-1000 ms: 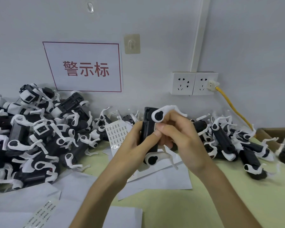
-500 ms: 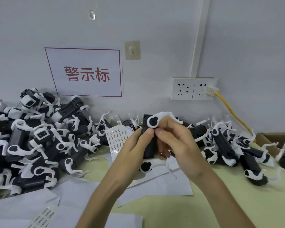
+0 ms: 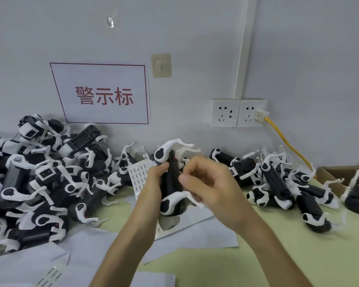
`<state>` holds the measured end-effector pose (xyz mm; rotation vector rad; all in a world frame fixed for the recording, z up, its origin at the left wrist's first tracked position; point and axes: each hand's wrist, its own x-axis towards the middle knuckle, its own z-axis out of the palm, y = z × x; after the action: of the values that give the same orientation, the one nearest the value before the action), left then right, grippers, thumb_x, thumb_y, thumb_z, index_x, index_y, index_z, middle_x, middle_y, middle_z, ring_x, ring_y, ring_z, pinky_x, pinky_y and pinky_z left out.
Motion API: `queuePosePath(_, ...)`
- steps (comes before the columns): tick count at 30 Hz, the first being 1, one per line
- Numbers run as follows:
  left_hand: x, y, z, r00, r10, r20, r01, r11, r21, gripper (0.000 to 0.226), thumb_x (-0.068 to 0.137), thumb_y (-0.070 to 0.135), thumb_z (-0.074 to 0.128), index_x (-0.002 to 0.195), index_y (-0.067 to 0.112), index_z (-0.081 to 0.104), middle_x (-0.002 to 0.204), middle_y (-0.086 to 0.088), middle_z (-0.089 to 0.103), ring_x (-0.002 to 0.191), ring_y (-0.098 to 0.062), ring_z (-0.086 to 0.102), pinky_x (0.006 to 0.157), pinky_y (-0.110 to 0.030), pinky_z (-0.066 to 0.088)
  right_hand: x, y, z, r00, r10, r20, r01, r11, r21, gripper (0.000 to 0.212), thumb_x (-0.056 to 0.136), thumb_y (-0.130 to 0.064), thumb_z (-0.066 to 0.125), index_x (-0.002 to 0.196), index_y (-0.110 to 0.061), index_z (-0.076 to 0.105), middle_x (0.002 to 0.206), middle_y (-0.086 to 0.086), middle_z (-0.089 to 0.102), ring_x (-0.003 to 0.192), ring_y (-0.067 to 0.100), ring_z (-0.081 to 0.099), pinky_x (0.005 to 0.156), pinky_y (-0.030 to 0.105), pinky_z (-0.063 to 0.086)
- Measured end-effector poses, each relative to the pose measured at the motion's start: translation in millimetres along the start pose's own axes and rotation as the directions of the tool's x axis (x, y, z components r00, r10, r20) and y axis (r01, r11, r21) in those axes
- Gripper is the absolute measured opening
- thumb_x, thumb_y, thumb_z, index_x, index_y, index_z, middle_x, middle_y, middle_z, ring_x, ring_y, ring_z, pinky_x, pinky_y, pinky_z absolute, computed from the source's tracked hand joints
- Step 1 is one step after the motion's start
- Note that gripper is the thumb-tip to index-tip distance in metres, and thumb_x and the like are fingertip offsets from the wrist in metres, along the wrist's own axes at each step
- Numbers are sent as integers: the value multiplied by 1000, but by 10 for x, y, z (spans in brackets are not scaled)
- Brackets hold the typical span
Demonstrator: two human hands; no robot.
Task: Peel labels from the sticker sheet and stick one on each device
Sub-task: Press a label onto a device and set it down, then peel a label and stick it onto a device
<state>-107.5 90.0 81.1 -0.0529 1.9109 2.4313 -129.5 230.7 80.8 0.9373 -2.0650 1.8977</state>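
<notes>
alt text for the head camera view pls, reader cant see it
Two hands hold a black device with white clips upright over a pale green table, left hand gripping one side, right hand the other. Piles of similar devices lie on both sides, a sticker sheet behind.

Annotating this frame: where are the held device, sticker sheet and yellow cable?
held device (image 3: 171, 182), head view, black body.
sticker sheet (image 3: 138, 174), head view, printed rows.
yellow cable (image 3: 287, 141), head view, middle stretch.

One head-worn camera looks forward and down, close over the bench (image 3: 257, 264), facing the wall (image 3: 298, 59).
</notes>
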Motion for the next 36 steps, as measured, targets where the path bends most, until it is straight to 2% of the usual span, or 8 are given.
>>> queuePosePath(7,138,-28,-240,994,-52,95,57,997,-46,38,109,1,23,135,-10,49,83,-32,72,74,-16,75,73,-44,42,17,-19,-234,889,-174,-424,179,983,-30,11,89,-17,60,78,-20,59,68,-6,56,60,8,49,59,16,40)
queuePosePath(9,171,-30,-228,967,-204,150,175,967,185,39,108,6,38,144,-11,42,134,-34,58,126,-28,59,93,-35,37,57,34,-339,966,-13,-258,-24,990,-136,15,91,-32,57,103,-30,65,101,-15,63,92,0,59,76,12,44)
queuePosePath(12,159,-80,-134,921,-315,230,149,829,539,47,64,31,63,98,-2,65,81,-21,69,86,-36,61,84,-39,46,95,203,-466,930,361,70,-338,914,-224,20,106,-31,51,121,-40,60,123,-26,58,120,-2,54,99,14,43)
queuePosePath(21,303,-152,-446,984,-165,61,125,901,416,31,93,38,68,116,18,65,112,-12,71,84,-36,75,64,-38,61,-100,348,-821,811,498,307,-507,860,-56,49,86,-57,71,111,-15,71,107,2,73,68,29,70,60,28,55)
queuePosePath(27,423,-70,-779,901,130,-413,-116,992,58,27,98,6,60,123,16,58,108,-9,74,77,-22,78,69,-36,62,-173,356,-1332,912,348,-216,-208,847,489,15,82,-35,68,87,-23,76,113,5,72,76,24,72,47,21,49)
queuePosePath(30,451,-54,-1009,808,123,-577,-192,979,-61,33,97,6,55,127,20,56,116,-5,70,77,-18,77,69,-35,57,-164,297,-1525,960,183,-213,104,471,876,54,99,-27,62,150,-14,48,149,23,49,118,34,66,86,30,59)
queuePosePath(32,470,-72,-1155,776,107,-621,-195,978,-76,37,99,10,53,134,22,52,122,-4,64,85,-18,76,71,-32,56,-382,374,-1595,921,314,-232,104,376,921,56,94,-56,64,142,-29,58,149,0,55,124,3,61,95,12,49)
queuePosePath(36,539,-166,-1325,838,68,-541,-18,995,96,43,103,14,53,144,22,49,127,-1,60,103,-25,72,88,-40,57,-403,719,-2099,772,300,-561,379,491,784,40,107,-15,43,146,-14,51,145,4,59,113,9,67,77,19,56)
